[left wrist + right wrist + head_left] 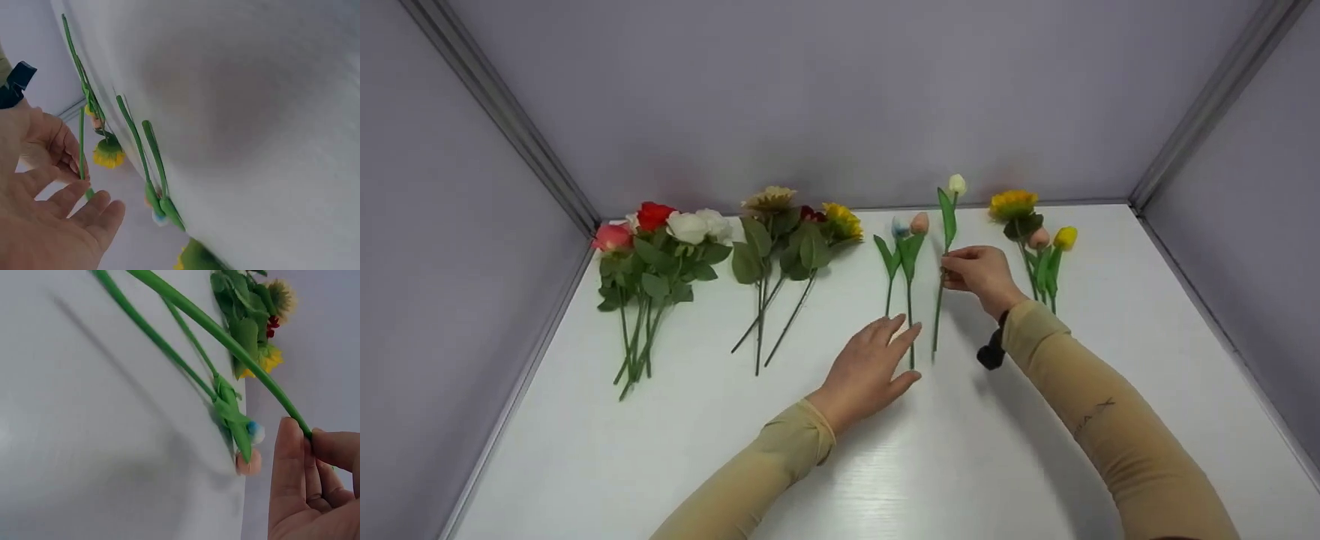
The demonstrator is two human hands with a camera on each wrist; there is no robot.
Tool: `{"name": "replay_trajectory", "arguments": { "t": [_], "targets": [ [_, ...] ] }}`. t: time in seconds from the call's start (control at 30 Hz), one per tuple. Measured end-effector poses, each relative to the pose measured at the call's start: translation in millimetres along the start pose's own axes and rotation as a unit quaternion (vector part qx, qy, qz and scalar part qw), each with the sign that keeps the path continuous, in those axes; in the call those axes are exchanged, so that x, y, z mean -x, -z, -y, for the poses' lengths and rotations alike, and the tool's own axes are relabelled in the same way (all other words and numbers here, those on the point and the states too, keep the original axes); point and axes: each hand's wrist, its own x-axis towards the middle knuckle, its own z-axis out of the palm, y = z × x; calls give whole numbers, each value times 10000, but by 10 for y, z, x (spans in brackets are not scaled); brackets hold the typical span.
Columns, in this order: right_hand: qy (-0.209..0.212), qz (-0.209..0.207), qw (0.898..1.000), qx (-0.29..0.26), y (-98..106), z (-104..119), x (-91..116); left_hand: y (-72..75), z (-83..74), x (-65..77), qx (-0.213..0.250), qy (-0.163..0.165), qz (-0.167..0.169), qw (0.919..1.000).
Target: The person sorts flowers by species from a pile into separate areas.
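Observation:
A white tulip [957, 185] with a long green stem is pinched between the thumb and fingers of my right hand [979, 276]. Its stem [236, 349] runs up and left from the fingertips in the right wrist view, raised over the table. My left hand [868, 371] is spread with loose, straight fingers, its fingertips overlapping the lower stems of two tulips in the head view. These are a pink tulip [919, 223] and a blue-and-white tulip [899, 227], lying side by side left of the white one.
Right of my right hand lie a sunflower [1014, 204], a yellow tulip [1065, 238] and a pinkish tulip [1039, 238]. Red, pink and white roses [655, 216] form a bunch at far left. Beside them are sunflower-like stems [769, 201]. Grey walls [840, 97] enclose the white table [585, 465].

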Motion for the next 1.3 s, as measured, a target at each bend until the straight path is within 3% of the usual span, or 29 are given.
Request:
{"name": "replay_trajectory", "arguments": {
  "t": [0.1,0.17,0.53,0.9,1.13,1.3],
  "targets": [
    [-169,-9,9997,165,17,-94,-57,-4,22,20,-820,-440,-43,9956],
    [-285,-25,9993,241,6,-157,-83,-8,41,27,-982,-555,-93,9936],
    [-386,-138,9958,817,-98,-372,-132,-36,92,73,-753,-483,168,9958],
    [79,-102,9908,1349,-114,-392,-98,-67,77,52,-626,-466,334,9964],
    [126,-231,9861,1639,89,-345,-88,-76,51,10,-677,-456,442,9957],
    [83,-332,9817,1871,448,-273,-68,-83,-62,-90,-837,-546,585,9933]
  ]
}}
